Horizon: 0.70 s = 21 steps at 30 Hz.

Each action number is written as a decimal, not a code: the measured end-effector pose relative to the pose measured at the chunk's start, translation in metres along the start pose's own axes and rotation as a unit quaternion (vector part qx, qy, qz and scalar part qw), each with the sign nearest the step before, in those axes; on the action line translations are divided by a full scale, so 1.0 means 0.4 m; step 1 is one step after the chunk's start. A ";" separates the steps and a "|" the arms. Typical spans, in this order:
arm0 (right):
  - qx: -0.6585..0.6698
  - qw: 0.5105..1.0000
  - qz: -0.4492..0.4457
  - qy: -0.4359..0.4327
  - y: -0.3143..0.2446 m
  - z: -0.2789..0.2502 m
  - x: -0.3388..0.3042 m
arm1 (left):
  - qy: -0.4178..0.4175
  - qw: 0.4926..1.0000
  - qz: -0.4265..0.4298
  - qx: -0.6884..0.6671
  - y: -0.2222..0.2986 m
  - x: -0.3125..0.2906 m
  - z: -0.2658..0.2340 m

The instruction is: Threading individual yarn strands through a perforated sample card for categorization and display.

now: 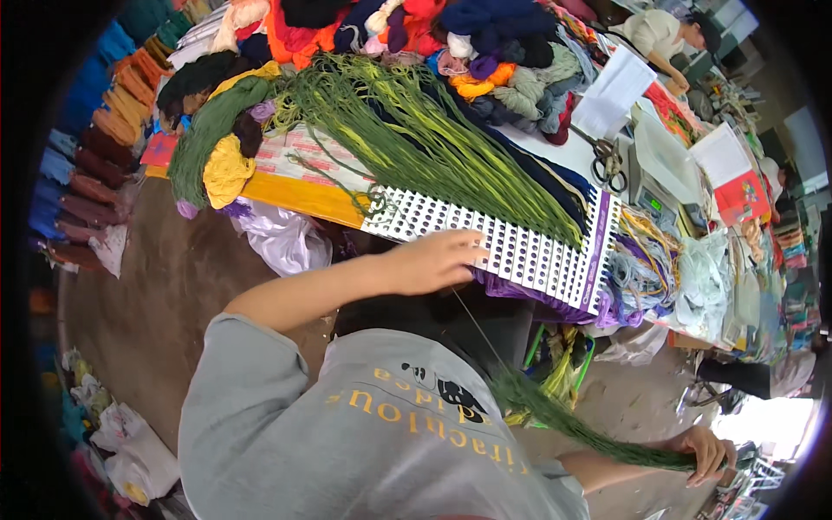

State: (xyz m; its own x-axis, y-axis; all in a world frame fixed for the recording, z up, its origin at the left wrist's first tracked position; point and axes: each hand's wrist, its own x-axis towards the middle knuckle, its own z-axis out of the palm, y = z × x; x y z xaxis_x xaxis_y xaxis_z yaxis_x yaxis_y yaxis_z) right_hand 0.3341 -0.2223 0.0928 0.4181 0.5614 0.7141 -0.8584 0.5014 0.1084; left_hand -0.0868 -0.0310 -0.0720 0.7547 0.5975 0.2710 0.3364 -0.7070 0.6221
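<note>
Grey sleeve before perforated board

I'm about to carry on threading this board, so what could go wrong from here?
The single green strand runs taut from the board to the skein in the right hand; a hard pull might snap or snag it. The left hand rests near hanging yarns, which could tangle.

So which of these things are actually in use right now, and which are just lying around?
In use: left hand on the white perforated card; right hand gripping the dark green yarn bundle; green strands already hanging from the card.

Lying about: scissors, mixed yarn pile, paper sheets.
</note>
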 end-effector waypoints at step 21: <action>-0.201 0.952 0.089 0.211 -0.151 -0.193 -0.116 | 0.023 0.977 0.025 0.209 -0.136 0.032 -0.008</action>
State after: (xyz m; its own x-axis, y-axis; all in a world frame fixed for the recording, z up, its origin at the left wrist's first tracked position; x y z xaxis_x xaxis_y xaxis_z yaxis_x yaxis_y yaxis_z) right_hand 0.3897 -0.2277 -0.0003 0.4321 0.8333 0.3449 -0.7790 0.5376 -0.3227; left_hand -0.0973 0.0163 -0.1002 0.7532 0.5677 0.3322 0.5075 -0.8229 0.2554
